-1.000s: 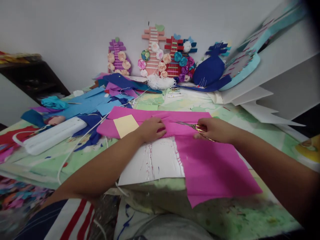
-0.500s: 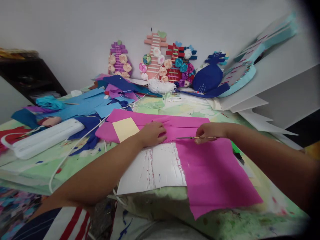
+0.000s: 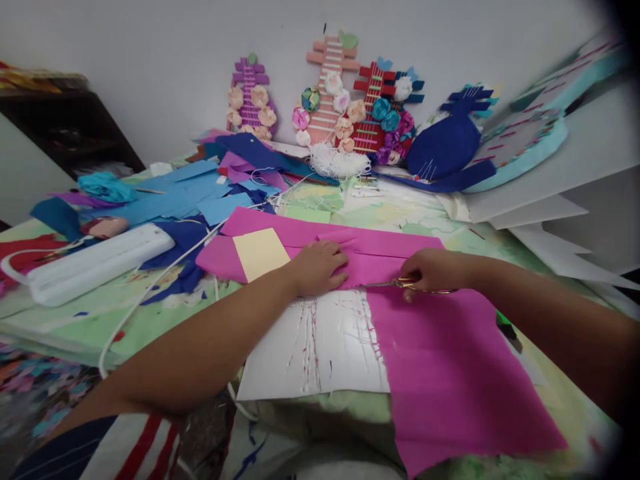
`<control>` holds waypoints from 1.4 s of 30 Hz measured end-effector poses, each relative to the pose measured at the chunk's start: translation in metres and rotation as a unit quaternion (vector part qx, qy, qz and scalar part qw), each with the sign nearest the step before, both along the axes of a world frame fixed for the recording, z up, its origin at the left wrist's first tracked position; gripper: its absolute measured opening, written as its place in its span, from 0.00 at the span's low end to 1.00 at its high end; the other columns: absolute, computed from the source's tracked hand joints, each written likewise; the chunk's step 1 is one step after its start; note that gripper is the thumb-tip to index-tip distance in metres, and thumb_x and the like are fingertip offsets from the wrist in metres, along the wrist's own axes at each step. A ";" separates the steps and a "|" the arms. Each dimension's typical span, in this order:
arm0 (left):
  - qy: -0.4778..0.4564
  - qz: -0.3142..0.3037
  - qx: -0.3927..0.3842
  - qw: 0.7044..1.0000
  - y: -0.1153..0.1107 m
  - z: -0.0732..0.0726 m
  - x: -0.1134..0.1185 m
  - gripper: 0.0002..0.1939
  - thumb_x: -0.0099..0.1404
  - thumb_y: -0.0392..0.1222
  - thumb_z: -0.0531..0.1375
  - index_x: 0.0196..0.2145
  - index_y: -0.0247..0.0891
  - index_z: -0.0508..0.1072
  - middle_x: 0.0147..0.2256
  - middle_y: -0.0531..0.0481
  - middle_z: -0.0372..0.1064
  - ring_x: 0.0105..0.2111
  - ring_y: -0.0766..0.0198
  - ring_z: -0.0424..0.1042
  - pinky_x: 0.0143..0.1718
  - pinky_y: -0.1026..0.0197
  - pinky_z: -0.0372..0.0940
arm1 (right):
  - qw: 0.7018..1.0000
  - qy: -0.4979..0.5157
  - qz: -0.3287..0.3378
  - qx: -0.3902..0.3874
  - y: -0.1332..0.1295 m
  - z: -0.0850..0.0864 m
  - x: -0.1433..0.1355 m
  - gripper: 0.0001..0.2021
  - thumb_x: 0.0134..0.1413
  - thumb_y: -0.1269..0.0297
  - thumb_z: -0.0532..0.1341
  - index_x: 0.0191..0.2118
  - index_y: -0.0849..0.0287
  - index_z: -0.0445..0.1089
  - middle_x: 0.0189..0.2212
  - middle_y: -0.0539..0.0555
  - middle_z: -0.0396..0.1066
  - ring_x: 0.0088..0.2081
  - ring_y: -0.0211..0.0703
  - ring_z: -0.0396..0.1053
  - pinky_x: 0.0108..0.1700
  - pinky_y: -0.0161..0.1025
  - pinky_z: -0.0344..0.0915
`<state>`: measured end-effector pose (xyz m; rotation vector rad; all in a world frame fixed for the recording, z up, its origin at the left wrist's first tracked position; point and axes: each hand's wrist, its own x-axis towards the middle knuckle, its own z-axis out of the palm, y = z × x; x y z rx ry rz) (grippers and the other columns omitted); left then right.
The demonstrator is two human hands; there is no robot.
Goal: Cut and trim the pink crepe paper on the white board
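Observation:
A large magenta sheet lies across the table, its right part hanging over the front edge. My left hand rests flat on the sheet's folded upper strip, fingers spread a little, beside a pale yellow paper piece. In my right hand are gold-handled scissors, their blades pointing left along the lower edge of the strip, towards my left hand. Beneath lies a white board with red and pink streaks.
Blue cloth or paper scraps and a white power strip with a cord lie left. Decorated instrument shapes and white yarn are at the back. White boards lean at the right.
The view has shifted, so most things appear farther right. The scissors have tilted slightly, and their gold handles show more clearly. My left hand stays on the magenta sheet.

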<state>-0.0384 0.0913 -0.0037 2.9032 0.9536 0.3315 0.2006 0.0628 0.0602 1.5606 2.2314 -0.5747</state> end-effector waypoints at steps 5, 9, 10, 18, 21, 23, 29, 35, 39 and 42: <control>0.000 0.005 -0.011 1.000 -0.001 0.002 0.000 0.15 0.63 0.47 0.49 0.43 0.37 0.67 0.44 0.44 0.62 0.45 0.53 0.59 0.43 0.53 0.55 | 1.000 0.011 0.003 -0.004 0.004 -0.003 0.005 0.13 0.37 0.59 0.59 0.16 0.58 0.54 0.13 0.45 0.56 0.15 0.32 0.53 0.20 0.33 0.46; -0.001 0.003 -0.021 1.000 -0.002 0.004 -0.001 0.15 0.64 0.46 0.49 0.43 0.37 0.67 0.43 0.45 0.62 0.44 0.55 0.59 0.43 0.53 0.55 | 0.997 0.025 0.066 0.021 0.004 -0.002 0.009 0.15 0.39 0.54 0.58 0.17 0.59 0.55 0.16 0.47 0.58 0.19 0.33 0.53 0.22 0.33 0.46; -0.001 0.003 -0.023 1.000 -0.003 0.005 -0.001 0.15 0.64 0.46 0.49 0.43 0.37 0.67 0.43 0.45 0.62 0.44 0.55 0.59 0.43 0.53 0.55 | 0.996 0.029 0.083 0.025 0.004 -0.001 0.010 0.16 0.40 0.52 0.58 0.18 0.59 0.55 0.17 0.47 0.58 0.19 0.33 0.53 0.23 0.33 0.46; -0.006 0.001 -0.035 0.999 0.000 0.006 -0.002 0.15 0.65 0.44 0.48 0.44 0.37 0.68 0.43 0.46 0.63 0.44 0.57 0.60 0.44 0.54 0.55 | 0.995 0.018 0.094 0.011 0.003 0.001 0.012 0.17 0.39 0.51 0.58 0.18 0.59 0.55 0.16 0.47 0.57 0.20 0.33 0.51 0.23 0.33 0.45; -0.009 0.005 -0.030 1.000 0.001 0.007 -0.001 0.14 0.65 0.43 0.48 0.42 0.36 0.69 0.42 0.46 0.64 0.43 0.57 0.60 0.43 0.54 0.56 | 0.996 0.007 0.086 0.007 0.004 0.002 0.008 0.17 0.39 0.50 0.58 0.18 0.59 0.56 0.16 0.47 0.57 0.20 0.33 0.52 0.23 0.33 0.45; -0.011 0.011 -0.026 1.000 0.000 0.007 0.001 0.14 0.65 0.42 0.48 0.41 0.36 0.69 0.41 0.45 0.64 0.42 0.56 0.61 0.43 0.53 0.56 | 0.996 0.002 0.086 0.002 0.004 0.003 0.006 0.17 0.39 0.50 0.58 0.18 0.59 0.56 0.16 0.47 0.57 0.20 0.33 0.52 0.23 0.33 0.45; -0.016 0.018 -0.035 0.999 -0.002 0.010 0.001 0.14 0.65 0.41 0.47 0.42 0.36 0.69 0.42 0.46 0.65 0.43 0.56 0.61 0.42 0.54 0.57 | 0.996 0.011 0.089 0.010 0.004 0.003 0.013 0.15 0.39 0.52 0.58 0.18 0.59 0.57 0.17 0.47 0.59 0.20 0.33 0.53 0.23 0.33 0.45; -0.021 0.019 -0.050 0.998 0.002 0.009 0.000 0.14 0.65 0.40 0.47 0.40 0.35 0.70 0.40 0.46 0.65 0.42 0.57 0.62 0.43 0.54 0.57 | 0.998 0.003 0.068 -0.002 0.004 0.004 0.020 0.15 0.39 0.52 0.58 0.19 0.59 0.60 0.17 0.48 0.60 0.20 0.34 0.54 0.23 0.33 0.45; -0.025 0.022 -0.056 0.998 0.003 0.010 -0.001 0.13 0.64 0.41 0.48 0.40 0.36 0.70 0.41 0.46 0.65 0.42 0.58 0.62 0.43 0.55 0.57 | 0.997 0.021 0.073 0.008 0.008 0.000 0.018 0.15 0.40 0.50 0.57 0.20 0.59 0.61 0.18 0.48 0.61 0.21 0.34 0.54 0.24 0.33 0.46; -0.026 0.024 -0.065 0.997 0.003 0.012 -0.002 0.12 0.64 0.41 0.49 0.39 0.37 0.70 0.41 0.47 0.65 0.41 0.59 0.62 0.42 0.55 0.58 | 0.997 0.025 0.077 0.013 0.010 -0.003 0.017 0.15 0.41 0.50 0.57 0.20 0.59 0.61 0.18 0.48 0.61 0.21 0.34 0.54 0.24 0.33 0.46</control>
